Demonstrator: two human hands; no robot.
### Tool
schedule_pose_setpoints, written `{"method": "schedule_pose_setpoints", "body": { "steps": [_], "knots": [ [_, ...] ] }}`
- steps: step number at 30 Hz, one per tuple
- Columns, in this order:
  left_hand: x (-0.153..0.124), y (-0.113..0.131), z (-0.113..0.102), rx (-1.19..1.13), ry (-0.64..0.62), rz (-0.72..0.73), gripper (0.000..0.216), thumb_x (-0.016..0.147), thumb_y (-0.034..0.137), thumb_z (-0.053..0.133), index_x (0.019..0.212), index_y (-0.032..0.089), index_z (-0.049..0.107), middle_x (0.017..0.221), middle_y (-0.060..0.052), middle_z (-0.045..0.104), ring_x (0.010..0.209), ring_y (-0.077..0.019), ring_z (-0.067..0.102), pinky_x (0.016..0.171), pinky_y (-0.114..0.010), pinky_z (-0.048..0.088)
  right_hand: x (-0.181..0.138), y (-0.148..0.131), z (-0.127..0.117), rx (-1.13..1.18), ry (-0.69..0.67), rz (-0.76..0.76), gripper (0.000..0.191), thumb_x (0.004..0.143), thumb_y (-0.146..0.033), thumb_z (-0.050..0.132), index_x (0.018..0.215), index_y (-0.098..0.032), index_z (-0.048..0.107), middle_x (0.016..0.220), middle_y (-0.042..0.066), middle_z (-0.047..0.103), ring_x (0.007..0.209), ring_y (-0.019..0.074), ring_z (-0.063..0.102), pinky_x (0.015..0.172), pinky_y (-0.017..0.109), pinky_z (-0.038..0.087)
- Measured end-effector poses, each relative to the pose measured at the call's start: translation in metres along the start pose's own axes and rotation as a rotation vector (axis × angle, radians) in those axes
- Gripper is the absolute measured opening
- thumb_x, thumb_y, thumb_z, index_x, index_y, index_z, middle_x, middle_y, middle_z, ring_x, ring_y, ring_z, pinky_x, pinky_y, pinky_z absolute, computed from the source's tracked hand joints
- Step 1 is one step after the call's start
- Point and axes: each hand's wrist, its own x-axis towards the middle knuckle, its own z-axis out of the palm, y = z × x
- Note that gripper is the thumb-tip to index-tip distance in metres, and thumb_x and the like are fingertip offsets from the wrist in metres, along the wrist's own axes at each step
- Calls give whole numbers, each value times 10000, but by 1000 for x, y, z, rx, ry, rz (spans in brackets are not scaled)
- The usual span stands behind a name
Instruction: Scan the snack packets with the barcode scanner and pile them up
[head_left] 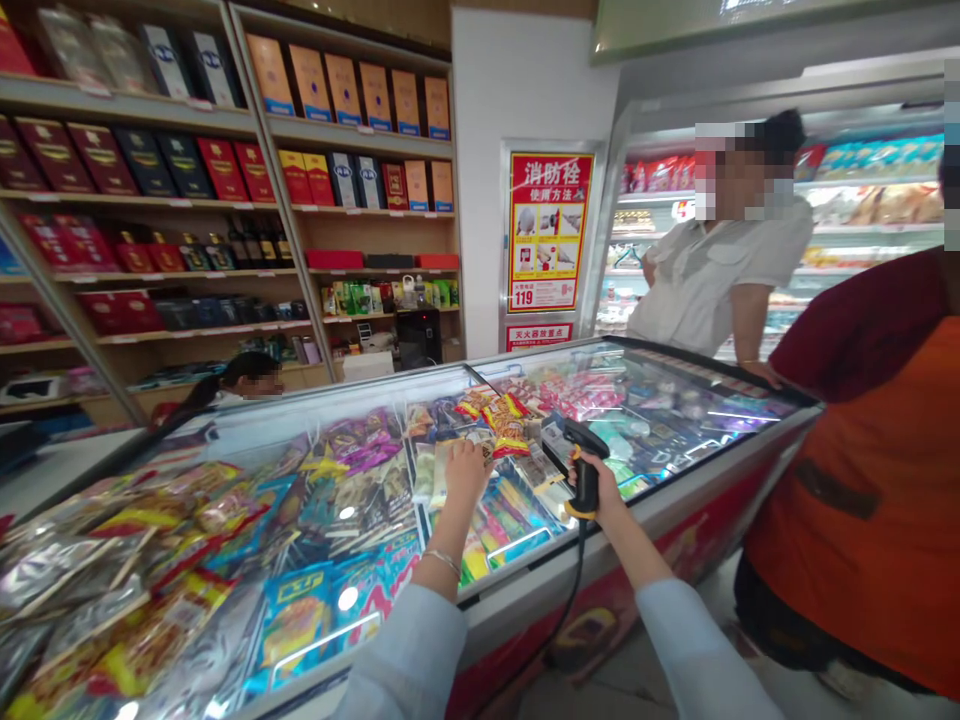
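Observation:
In my right hand (595,485) is a black and yellow barcode scanner (583,470), fingers wrapped round its handle and its cable hanging down. My left hand (466,472) is over the glass top of the chest freezer (517,580), back upward and fingers curled at the near left edge of a red and yellow snack packet (507,424). The fingertips are partly hidden, but they seem closed on that edge. The scanner is just right of the packet, apart from it. Another similar packet (474,402) lies right behind it.
Many snack bags (187,560) are piled on the left. A person in a white shirt (720,270) leans on the freezer's far right; one in an orange vest (862,480) stands close on my right. Another person's head (251,378) shows behind the freezer. Shelves (277,130) line the wall.

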Motion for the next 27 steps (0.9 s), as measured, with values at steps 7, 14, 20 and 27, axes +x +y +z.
{"method": "schedule_pose_setpoints", "body": {
  "steps": [7,14,20,27],
  "knots": [
    [-2,-6,8,-79,-32,18,420,899,355,473,1286,195,506,1297,-159,536,1204,-269,472,1009,-409,342,3,2,-2,29,9,8,201,604,-267,707,734,-152,604,576,6,587,428,90,507,388,190,422],
    [-1,1,-11,-173,-100,-84,643,782,430,628,1348,182,448,1171,-172,593,1129,-303,502,951,-394,351,4,2,-4,5,18,3,184,618,-274,697,728,-163,600,584,3,587,438,95,510,389,196,423],
    [4,-4,-22,-317,-146,-108,623,721,411,672,1281,172,540,1123,-159,650,1114,-286,550,935,-349,380,5,4,-4,26,15,11,179,622,-269,692,727,-158,601,578,6,588,433,90,496,391,195,423],
    [12,-19,-35,-671,-334,-157,418,667,453,687,1024,236,700,1103,-79,688,1102,-296,583,901,-320,424,5,6,-6,39,31,-3,166,629,-274,681,721,-165,597,579,4,597,433,94,504,390,196,425]
  ]
}}
